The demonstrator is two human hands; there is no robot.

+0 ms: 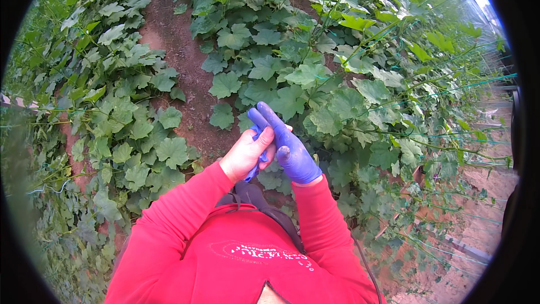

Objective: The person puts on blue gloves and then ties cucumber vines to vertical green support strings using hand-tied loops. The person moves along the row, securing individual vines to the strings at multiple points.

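Note:
My left hand (253, 147) comes in from the left side of the picture, bare, and my right hand (289, 145) from the right side, in a blue-purple disposable glove with soiled fingertips. A crumpled blue disposable glove (252, 174) is bunched in the bare hand, partly hidden by its fingers. The bare hand's thumb and fingers close around some of the gloved fingers. Two gloved fingers point up and away from me, and the gloved thumb stands apart. Both hands meet in front of my red top (249, 257), over the leafy plants.
Broad-leaved vines (265, 67) grow in rows on both sides, with a strip of bare soil (190, 59) between them. Green strings (460, 88) run through the vines on the right. A dark cord (365, 257) hangs beside my sleeve.

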